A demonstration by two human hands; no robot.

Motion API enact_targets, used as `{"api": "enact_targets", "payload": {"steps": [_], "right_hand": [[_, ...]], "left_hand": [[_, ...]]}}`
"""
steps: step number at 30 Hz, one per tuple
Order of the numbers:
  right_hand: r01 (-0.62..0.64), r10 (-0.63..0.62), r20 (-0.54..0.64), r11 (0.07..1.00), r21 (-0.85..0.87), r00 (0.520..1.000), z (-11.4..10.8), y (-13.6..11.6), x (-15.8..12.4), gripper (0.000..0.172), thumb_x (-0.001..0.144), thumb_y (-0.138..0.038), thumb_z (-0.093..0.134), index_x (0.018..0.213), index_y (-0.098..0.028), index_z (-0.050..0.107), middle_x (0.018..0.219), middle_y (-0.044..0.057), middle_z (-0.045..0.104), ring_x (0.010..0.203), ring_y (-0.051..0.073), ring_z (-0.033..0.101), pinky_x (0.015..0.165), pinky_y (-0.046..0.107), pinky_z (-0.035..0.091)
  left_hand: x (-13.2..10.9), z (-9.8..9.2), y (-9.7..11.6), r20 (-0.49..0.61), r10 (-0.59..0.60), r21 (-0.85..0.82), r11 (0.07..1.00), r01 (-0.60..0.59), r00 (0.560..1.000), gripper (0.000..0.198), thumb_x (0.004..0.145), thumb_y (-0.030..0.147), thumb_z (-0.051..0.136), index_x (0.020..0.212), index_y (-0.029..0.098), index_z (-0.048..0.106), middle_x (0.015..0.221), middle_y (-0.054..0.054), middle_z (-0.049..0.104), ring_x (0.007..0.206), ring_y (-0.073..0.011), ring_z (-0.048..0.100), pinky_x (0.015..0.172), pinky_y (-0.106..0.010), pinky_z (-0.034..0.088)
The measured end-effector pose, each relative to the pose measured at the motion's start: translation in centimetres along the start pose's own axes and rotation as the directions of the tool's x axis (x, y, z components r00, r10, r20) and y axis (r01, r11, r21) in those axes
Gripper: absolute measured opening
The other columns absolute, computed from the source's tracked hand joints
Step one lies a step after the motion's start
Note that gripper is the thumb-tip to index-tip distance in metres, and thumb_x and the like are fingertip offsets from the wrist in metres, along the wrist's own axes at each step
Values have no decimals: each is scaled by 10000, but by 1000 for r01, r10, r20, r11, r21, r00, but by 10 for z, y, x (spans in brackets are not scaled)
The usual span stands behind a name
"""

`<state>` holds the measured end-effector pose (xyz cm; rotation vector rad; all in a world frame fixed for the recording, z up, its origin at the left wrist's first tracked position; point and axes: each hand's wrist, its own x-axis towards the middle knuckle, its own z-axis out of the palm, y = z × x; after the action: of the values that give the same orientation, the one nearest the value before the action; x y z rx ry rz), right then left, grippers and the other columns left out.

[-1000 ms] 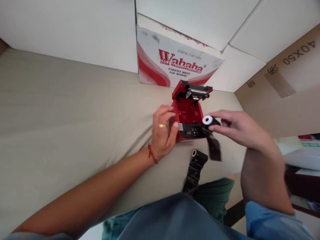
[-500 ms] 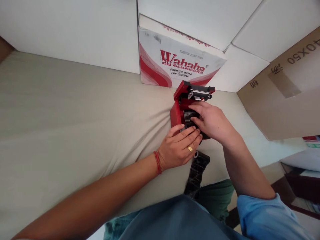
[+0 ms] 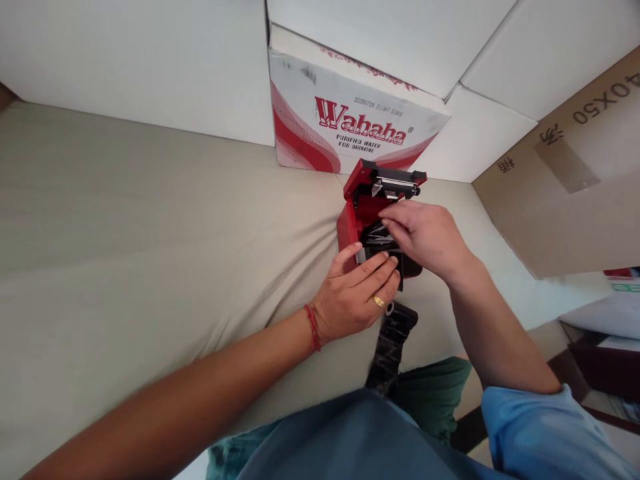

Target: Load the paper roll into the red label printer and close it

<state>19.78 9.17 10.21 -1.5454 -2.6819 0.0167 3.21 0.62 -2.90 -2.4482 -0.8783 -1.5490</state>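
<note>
A small red box-shaped machine (image 3: 347, 230), like a label printer, stands with its lid (image 3: 361, 175) raised. A dark roller and metal parts show under the lid. Inside lies crumpled, shiny black film (image 3: 376, 233). My right hand (image 3: 427, 237) is over the opening, thumb and fingertips pinched together at the film; the exact grip is partly hidden. Lying across the machine's front edge, my left hand (image 3: 353, 293) has its fingers stretched out over the black film there and its thumb apart at the left side. Below it, a black film roll (image 3: 393, 340) with a pale core lies near the table edge.
Behind the machine stands a white and red water carton (image 3: 360, 127) among large white boxes (image 3: 150, 67). A brown cardboard box (image 3: 570, 180) is at the right. A beige cloth (image 3: 175, 220) covers the table, wrinkled beside the machine.
My right hand's fingers have drawn together and lifted slightly, and the black film inside has bunched up. My left hand stays on the machine's front. The view shifted slightly.
</note>
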Motion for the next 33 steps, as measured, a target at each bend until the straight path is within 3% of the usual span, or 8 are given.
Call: {"api": "enact_targets", "payload": {"steps": [5,8,11,14,18,22,28,33], "right_hand": [[-1,75,284,968,-252,956,-8,-24,24,279,1046,-233,580,1166,-232,832,1216,126,857,964,298,786,720,374,488],[50,48,343,961,-271,938,-10,-29,30,252,998,-184,593,1063,-226,834,1114,139,861,903,306,772,702,385,468],[54,34,306,960,-275,952,-7,-26,30,245,976,-185,600,1040,-239,831,1029,140,859,870,323,767,668,390,443],[-32,82,187,966,-257,979,1,-21,25,341,983,-181,585,1223,-264,812,1055,122,868,874,314,776,674,378,451],[-134,138,54,988,-77,989,16,-12,16,406,1018,-227,571,1363,-276,781,1215,93,872,1009,311,802,807,398,553],[-131,137,-35,983,130,990,28,-1,13,419,1026,-229,585,1387,-301,784,1314,43,860,1109,276,809,979,417,609],[-19,11,49,984,179,999,25,6,17,478,1047,-147,532,1428,-285,785,1530,32,773,1394,271,736,1166,415,574],[-34,33,49,999,27,998,16,7,5,442,1072,-153,462,1302,-210,835,1521,100,771,1333,344,770,1062,469,628]], "left_hand": [[-3,-3,0,-24,-12,36,999,13,1000,385,1047,153,680,1416,258,711,1339,-62,858,1325,-238,773,1314,-495,453],[0,-6,1,-54,43,139,990,-36,998,302,1037,134,720,1324,218,761,1173,-33,887,1180,-195,806,1237,-404,503],[5,-9,2,-64,62,175,983,-50,996,210,1059,145,707,1245,213,775,1130,-26,890,1160,-183,817,1237,-406,518],[10,-12,4,-9,23,92,996,-22,1000,237,1066,132,677,1270,225,754,1188,-46,886,1280,-219,801,1316,-505,490],[20,-17,8,46,8,116,993,-13,999,175,1061,93,647,1161,176,765,1182,-87,880,1330,-258,788,1421,-630,359],[30,-21,13,62,9,193,981,-21,998,162,1067,77,623,1099,149,765,1125,-73,879,1295,-235,798,1475,-577,272],[33,-22,19,168,-26,209,978,-10,985,237,1081,102,571,1222,107,761,1226,-126,866,1298,-271,781,1288,-527,517],[34,-23,22,184,-29,249,968,-18,983,236,1063,111,596,1223,84,766,1250,-113,865,1230,-265,785,1118,-472,567]]}}
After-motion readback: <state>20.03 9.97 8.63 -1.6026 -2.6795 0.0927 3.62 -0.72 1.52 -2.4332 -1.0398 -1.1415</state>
